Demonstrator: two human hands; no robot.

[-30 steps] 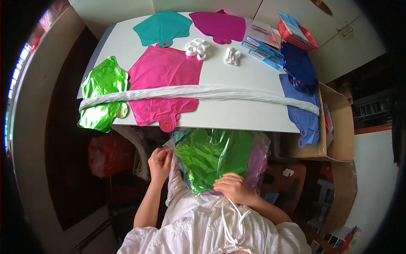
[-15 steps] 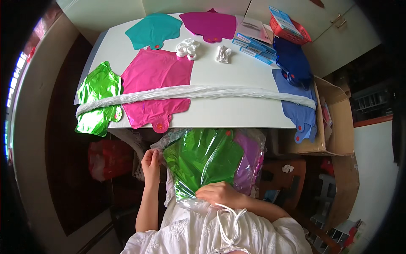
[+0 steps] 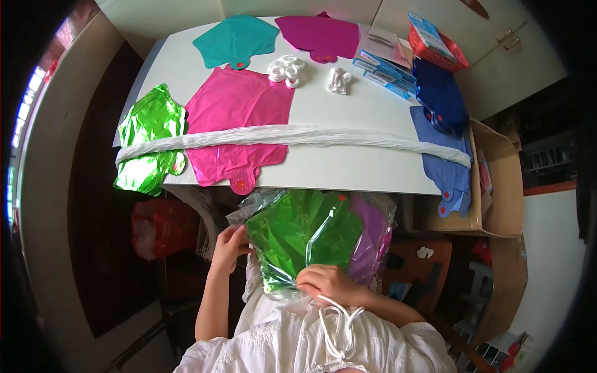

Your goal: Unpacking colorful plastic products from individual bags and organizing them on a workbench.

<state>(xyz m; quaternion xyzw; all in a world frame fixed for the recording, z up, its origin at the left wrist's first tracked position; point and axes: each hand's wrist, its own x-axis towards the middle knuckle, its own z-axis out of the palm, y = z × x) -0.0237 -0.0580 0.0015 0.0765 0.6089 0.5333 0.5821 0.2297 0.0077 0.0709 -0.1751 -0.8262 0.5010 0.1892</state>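
In front of my body is a clear plastic bag [image 3: 388, 211] holding a flat green foil balloon [image 3: 298, 230] and a purple one [image 3: 368, 239] beside it. My left hand [image 3: 231, 250] pinches the bag's left edge, thumb and fingers together. Lower down, my right hand [image 3: 329, 283] lies across the bag's bottom edge, its fingers curled and gripping the plastic. The bag hangs against my white top, just below the table's front edge. Its far end overlaps the shadow under the table.
Flat foil balloons in pink [image 3: 239, 105], light green [image 3: 149, 124], teal [image 3: 236, 40], magenta [image 3: 320, 37] and blue [image 3: 441, 93] lie on the white table [image 3: 354, 168]. A white string bundle [image 3: 298, 133] crosses it. Blue boxes [image 3: 385, 74], a red basket [image 3: 454, 59] and a cardboard box [image 3: 500, 180] stand right.
My left hand has turned and shifted slightly in along the bag's edge. The table and its things sit a little further right in view. My right hand keeps its hold.
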